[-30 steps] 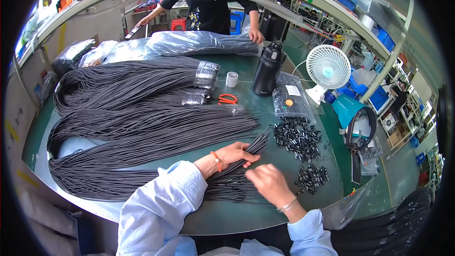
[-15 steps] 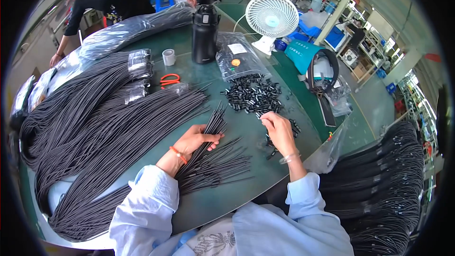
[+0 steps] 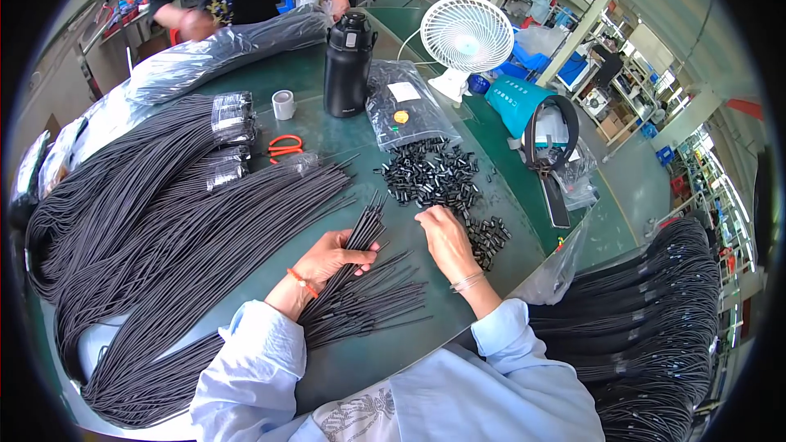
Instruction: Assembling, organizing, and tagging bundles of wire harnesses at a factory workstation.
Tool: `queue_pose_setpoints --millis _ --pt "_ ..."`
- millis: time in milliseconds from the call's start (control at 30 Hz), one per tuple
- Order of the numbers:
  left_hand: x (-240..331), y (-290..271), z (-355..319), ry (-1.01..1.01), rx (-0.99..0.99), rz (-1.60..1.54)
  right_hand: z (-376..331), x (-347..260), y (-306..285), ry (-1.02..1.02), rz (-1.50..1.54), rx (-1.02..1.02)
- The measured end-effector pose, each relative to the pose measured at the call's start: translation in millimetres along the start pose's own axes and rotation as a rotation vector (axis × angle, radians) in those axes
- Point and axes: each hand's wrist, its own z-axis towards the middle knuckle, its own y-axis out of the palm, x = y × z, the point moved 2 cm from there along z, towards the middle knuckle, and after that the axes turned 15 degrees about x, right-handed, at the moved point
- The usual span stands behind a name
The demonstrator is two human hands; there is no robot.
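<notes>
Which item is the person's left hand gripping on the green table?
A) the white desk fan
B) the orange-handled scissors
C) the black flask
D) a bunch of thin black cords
D: the left hand is closed around a bunch of thin black cords whose tips fan out beyond the fingers.

Green worktable (image 3: 352, 364), metal shelving racks (image 3: 647, 94), green floor (image 3: 647, 188)
</notes>
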Motion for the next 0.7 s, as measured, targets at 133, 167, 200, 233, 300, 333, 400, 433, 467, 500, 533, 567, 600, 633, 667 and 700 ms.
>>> queue_pose_setpoints --millis 133,167,200,233,300,333,400,433,467,500,533,567,600,633,667,700 --pt "1 -1 0 0.001 0.002 -0.001 11 0 -5 0.104 0.232 -0.056" --pt "1 -1 0 0.005 0.001 -0.004 13 0 -8 0.101 0.234 -0.058" --pt "1 -2 0 0.007 0.004 -0.006 15 4 -12 0.163 0.198 -0.045" --pt "0 -1 0 0.008 0.002 -0.010 16 8 -17 0.224 0.159 -0.032" --pt "0 -1 1 0.011 -0.001 -0.017 15 12 -17 0.282 0.119 -0.019" --pt "0 0 1 0.013 0.000 -0.019 11 13 -12 0.194 0.087 -0.006" --pt "-1 0 0 0.010 -0.026 -0.032 8 11 -6 0.020 0.026 0.020" --pt "-2 0 0 0.007 -0.037 -0.038 9 8 -5 0.018 0.031 0.017" --pt "-3 0 0 0.006 -0.032 -0.040 10 7 -5 0.059 0.058 -0.008" --pt "-2 0 1 0.006 -0.028 -0.033 11 4 -5 0.100 0.084 -0.033" --pt "-2 -1 2 0.005 -0.024 -0.026 12 3 -4 0.141 0.111 -0.059" --pt "-1 -1 3 0.005 -0.021 -0.018 12 2 -4 0.141 0.114 -0.062" --pt "-1 -1 3 0.003 -0.018 -0.019 11 2 -4 0.134 0.134 -0.064" --pt "0 -1 2 0.003 -0.016 -0.016 10 1 -4 0.128 0.153 -0.067" --pt "0 -1 2 0.003 -0.015 -0.013 10 1 -3 0.122 0.173 -0.070" --pt "0 -1 1 0.003 -0.013 -0.010 10 0 -2 0.122 0.176 -0.073"
